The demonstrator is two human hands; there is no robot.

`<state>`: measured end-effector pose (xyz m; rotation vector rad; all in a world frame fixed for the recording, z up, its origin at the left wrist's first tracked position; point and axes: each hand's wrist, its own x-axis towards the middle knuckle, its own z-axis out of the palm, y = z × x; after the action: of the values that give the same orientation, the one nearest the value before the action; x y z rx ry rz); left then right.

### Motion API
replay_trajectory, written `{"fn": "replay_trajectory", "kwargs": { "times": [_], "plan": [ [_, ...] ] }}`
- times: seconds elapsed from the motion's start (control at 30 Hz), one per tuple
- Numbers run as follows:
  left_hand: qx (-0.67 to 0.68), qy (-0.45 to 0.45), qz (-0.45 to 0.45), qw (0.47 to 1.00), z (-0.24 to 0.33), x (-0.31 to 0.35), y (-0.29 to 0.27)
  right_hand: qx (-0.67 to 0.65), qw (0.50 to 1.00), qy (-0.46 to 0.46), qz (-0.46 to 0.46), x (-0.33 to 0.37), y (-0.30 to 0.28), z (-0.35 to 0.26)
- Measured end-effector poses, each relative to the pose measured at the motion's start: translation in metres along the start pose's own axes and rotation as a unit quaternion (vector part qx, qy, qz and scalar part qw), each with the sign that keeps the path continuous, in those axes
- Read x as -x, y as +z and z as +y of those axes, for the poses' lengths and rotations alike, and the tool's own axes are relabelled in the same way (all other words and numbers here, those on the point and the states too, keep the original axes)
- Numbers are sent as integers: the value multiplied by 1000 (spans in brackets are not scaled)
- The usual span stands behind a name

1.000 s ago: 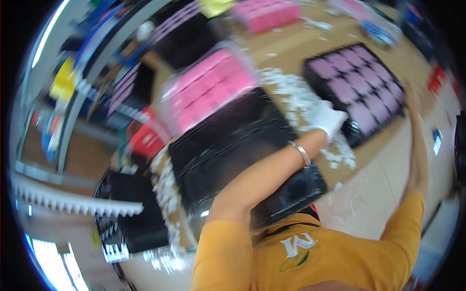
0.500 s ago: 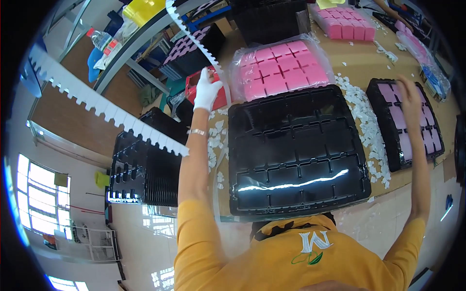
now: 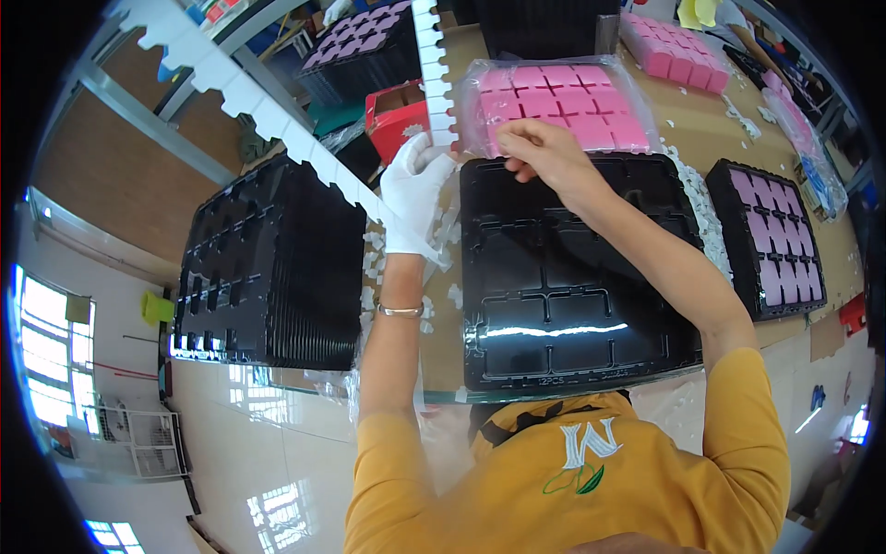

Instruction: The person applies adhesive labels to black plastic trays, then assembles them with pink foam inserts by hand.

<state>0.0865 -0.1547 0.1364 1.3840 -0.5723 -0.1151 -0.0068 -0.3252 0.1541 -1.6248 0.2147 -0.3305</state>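
Note:
My left hand (image 3: 413, 196), in a white glove, is closed at the lower end of a white notched strip (image 3: 436, 78) that rises to the top of the view. A second length of notched strip (image 3: 268, 115) slants from the upper left down to the same glove. Bare, my right hand (image 3: 544, 152) hovers over the far left part of a glossy black moulded tray (image 3: 572, 268). Its thumb and fingertips are pinched together; whatever they hold, if anything, is too small to make out. Behind the tray lie pink foam blocks (image 3: 563, 102) in clear plastic.
Stacked black trays (image 3: 268, 268) stand left, with a red box (image 3: 397, 120) beyond my glove. At right is a black tray with lilac foam (image 3: 775, 235). White scraps (image 3: 711, 222) litter the brown table. A person (image 3: 729, 18) is at the far right.
My right hand has come from the right-hand foam tray across to the black tray's far left. My left hand has drawn nearer, and the strips have shifted with it.

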Motion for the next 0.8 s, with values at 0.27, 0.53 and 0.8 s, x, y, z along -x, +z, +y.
{"fn": "replay_trajectory", "kwargs": {
  "times": [0.27, 0.53, 0.8],
  "plan": [
    [-83, 35, 35, 995, 4, 10, 8, 1, 1000, 9, -3, -6, 48, -26],
    [-422, 275, 95, 859, -5, -2, 14, 85, 995, 36, 20, -18, 46, -24],
    [-270, 88, 109, 953, -29, -20, 15, -38, 989, 138, -38, -21, 34, -28]
  ]
}}
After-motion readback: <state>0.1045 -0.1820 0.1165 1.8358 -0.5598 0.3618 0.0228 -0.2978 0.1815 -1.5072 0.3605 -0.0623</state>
